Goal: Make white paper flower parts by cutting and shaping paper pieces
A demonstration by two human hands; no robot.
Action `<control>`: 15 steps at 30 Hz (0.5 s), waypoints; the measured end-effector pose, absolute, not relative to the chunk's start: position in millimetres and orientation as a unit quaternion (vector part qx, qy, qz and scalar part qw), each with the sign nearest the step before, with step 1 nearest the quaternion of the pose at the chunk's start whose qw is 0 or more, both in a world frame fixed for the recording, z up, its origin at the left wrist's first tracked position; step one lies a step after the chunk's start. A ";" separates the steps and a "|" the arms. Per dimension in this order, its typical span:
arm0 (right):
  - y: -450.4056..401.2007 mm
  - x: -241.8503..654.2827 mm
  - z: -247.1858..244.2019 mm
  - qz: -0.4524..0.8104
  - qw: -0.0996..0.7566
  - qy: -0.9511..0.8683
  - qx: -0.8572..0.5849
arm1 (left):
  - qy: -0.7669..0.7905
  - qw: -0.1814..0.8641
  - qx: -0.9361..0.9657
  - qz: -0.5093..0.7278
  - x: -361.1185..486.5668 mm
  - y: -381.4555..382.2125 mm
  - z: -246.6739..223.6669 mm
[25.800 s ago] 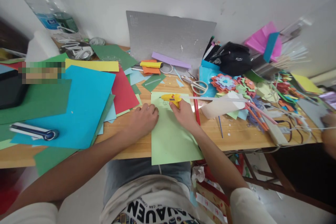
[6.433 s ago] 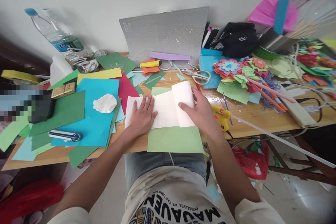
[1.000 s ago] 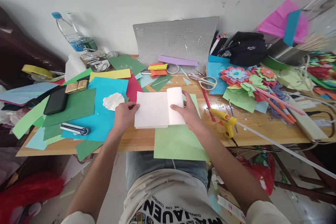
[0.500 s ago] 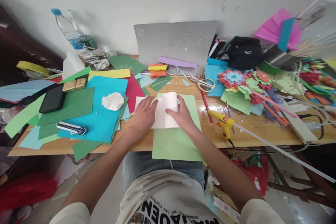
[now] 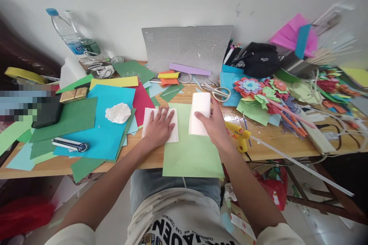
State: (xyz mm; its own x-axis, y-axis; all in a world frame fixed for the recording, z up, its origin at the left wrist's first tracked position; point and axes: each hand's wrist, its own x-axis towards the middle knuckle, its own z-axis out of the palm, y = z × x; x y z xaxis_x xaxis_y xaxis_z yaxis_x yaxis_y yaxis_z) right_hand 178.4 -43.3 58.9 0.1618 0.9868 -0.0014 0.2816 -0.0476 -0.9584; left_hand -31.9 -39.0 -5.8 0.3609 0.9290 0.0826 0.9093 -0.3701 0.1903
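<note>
My left hand (image 5: 159, 127) lies flat with its fingers spread on a folded stack of white tissue paper (image 5: 174, 136), left of the light green sheet's middle. Held in my right hand (image 5: 214, 124) is a flattened roll of white tissue paper (image 5: 200, 105), tilted up above the light green paper (image 5: 191, 157). The thumb presses on its front and the other fingers are behind it, mostly hidden. A gap separates the roll from the stack. A yellow glue gun (image 5: 240, 136) rests just right of my right wrist, and scissors (image 5: 220, 92) lie behind that hand.
At left, a crumpled white tissue (image 5: 118, 113) sits on blue paper (image 5: 106, 141), near a stapler (image 5: 70, 144) and a black phone (image 5: 48, 113). Paper flowers (image 5: 250, 86) lie at right. A grey board (image 5: 186, 48) leans against the wall, with a yellow cutter (image 5: 169, 75) before it.
My right hand has lifted the roll and moved it right, away from the white paper on the left. My left hand has flattened and spread on the stack. The view has shifted slightly.
</note>
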 end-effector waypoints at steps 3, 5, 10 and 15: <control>-53.1 172.9 82.9 0.462 0.513 -0.466 -0.553 | 0.551 0.059 0.824 0.121 -31.8 -39.6 -2.0; -58.4 166.2 91.9 0.538 0.525 -0.434 -0.496 | 0.534 0.065 0.821 0.190 -31.8 -42.1 7.6; -64.5 156.8 88.6 0.644 0.512 -0.393 -0.412 | 0.550 0.292 0.649 0.436 -25.1 -54.8 53.6; -70.3 147.9 74.8 0.686 0.526 -0.348 -0.362 | 0.515 0.530 0.484 0.470 -10.2 -62.9 71.9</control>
